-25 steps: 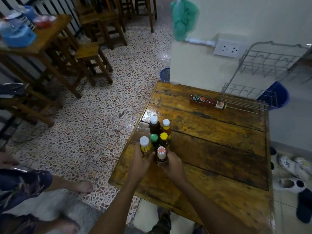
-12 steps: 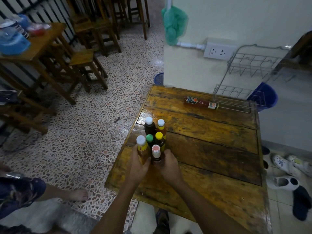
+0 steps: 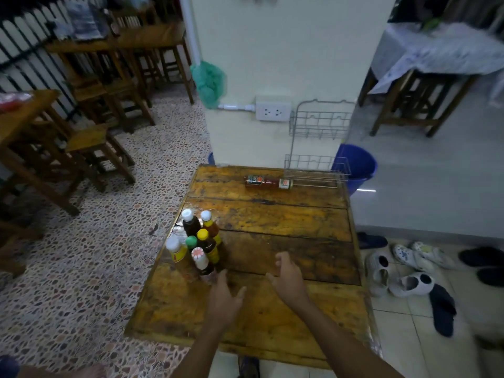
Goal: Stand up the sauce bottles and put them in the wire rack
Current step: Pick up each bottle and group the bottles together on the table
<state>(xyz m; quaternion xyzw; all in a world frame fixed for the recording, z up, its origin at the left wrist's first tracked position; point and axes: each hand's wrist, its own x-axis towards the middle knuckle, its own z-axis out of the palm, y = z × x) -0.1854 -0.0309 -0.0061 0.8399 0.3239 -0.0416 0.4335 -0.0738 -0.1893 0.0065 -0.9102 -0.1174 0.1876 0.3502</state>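
Several sauce bottles with white, green and yellow caps stand upright in a tight cluster near the left edge of the wooden table. One dark red bottle lies on its side at the far end, its cap end touching the two-tier wire rack, which stands empty against the pillar. My left hand hovers open just right of the cluster, apart from it. My right hand is open over the table's middle, holding nothing.
A blue bucket sits on the floor behind the rack. A wall socket is on the pillar. Shoes and slippers lie right of the table. Wooden stools and tables fill the left side.
Both hands have let go of the bottle cluster and drawn back to the right. The view has lifted, so the pillar and rack show higher up.
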